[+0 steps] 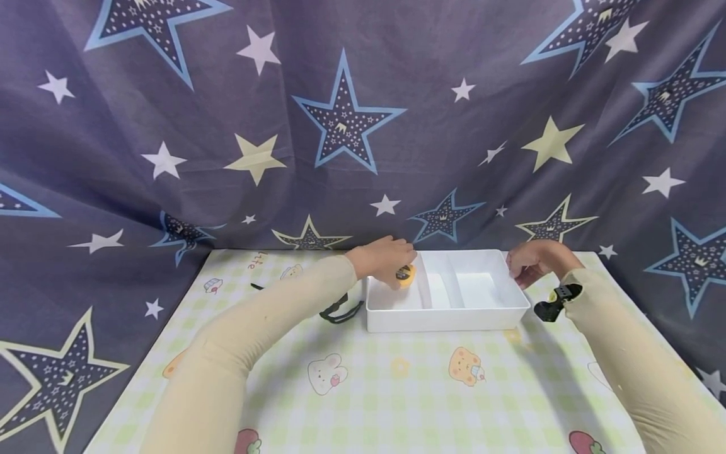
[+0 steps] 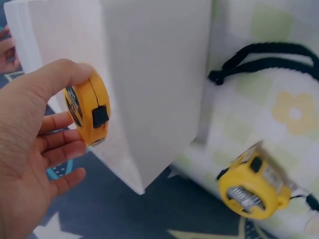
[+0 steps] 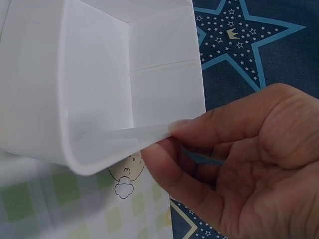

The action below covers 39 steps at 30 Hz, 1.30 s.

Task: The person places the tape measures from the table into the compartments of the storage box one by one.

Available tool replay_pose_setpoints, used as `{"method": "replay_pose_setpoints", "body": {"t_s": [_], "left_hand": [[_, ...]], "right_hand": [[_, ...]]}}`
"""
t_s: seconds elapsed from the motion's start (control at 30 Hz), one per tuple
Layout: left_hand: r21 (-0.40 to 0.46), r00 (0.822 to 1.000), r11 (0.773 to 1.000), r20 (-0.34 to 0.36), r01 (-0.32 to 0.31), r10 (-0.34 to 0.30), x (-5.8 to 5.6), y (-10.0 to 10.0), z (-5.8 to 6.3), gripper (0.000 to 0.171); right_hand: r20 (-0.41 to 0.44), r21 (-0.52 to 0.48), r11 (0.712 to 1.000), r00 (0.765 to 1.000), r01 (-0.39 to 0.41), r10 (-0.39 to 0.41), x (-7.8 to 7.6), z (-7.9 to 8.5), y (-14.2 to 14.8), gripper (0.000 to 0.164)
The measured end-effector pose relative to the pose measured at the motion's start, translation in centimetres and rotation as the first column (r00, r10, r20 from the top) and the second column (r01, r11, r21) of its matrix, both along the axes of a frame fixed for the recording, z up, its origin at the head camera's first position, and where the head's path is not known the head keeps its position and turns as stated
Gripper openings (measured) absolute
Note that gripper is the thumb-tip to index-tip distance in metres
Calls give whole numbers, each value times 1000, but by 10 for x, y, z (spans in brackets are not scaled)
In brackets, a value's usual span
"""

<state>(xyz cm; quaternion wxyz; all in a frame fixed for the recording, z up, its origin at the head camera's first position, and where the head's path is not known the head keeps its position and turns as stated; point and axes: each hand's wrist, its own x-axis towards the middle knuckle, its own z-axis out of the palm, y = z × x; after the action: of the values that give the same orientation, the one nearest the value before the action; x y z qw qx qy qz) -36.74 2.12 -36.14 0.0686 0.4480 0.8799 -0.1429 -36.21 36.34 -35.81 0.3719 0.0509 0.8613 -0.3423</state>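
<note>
My left hand pinches a small yellow tape measure between thumb and fingers. In the head view it holds the tape measure over the left compartment of a white divided box. At the box's right end, my right hand grips the rim between thumb and forefinger; the right wrist view shows the thumb on top of the wall's edge. A second, larger yellow tape measure lies on the tablecloth beside the box in the left wrist view, mostly hidden by the left arm in the head view.
A black cord lies left of the box on the green-and-white checked tablecloth. Behind the table hangs a dark curtain printed with stars. Two dividers split the box into three compartments. A black strap sits on the right wrist.
</note>
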Motion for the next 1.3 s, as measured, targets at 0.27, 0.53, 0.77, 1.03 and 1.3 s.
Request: {"method": "replay_pose_setpoints", "body": {"t_s": [0.27, 0.53, 0.77, 1.03, 1.3], "left_hand": [[-28, 1000, 1000, 23, -14, 15, -4, 16, 27, 51], [-36, 994, 998, 101, -44, 47, -7, 30, 28, 39], [11, 999, 1000, 45, -2, 1, -6, 29, 19, 26], [33, 999, 999, 50, 10, -11, -6, 20, 8, 39], [65, 998, 997, 25, 47, -49, -6, 12, -3, 40]], "right_hand": [[5, -3, 1000, 1000, -4, 4, 0, 2, 2, 9], [3, -5, 1000, 1000, -3, 3, 2, 4, -1, 9], [11, 2, 1000, 1000, 4, -4, 1, 5, -1, 8], [17, -6, 1000, 1000, 16, -16, 0, 3, -1, 9], [-8, 3, 1000, 1000, -5, 5, 3, 2, -2, 8]]}}
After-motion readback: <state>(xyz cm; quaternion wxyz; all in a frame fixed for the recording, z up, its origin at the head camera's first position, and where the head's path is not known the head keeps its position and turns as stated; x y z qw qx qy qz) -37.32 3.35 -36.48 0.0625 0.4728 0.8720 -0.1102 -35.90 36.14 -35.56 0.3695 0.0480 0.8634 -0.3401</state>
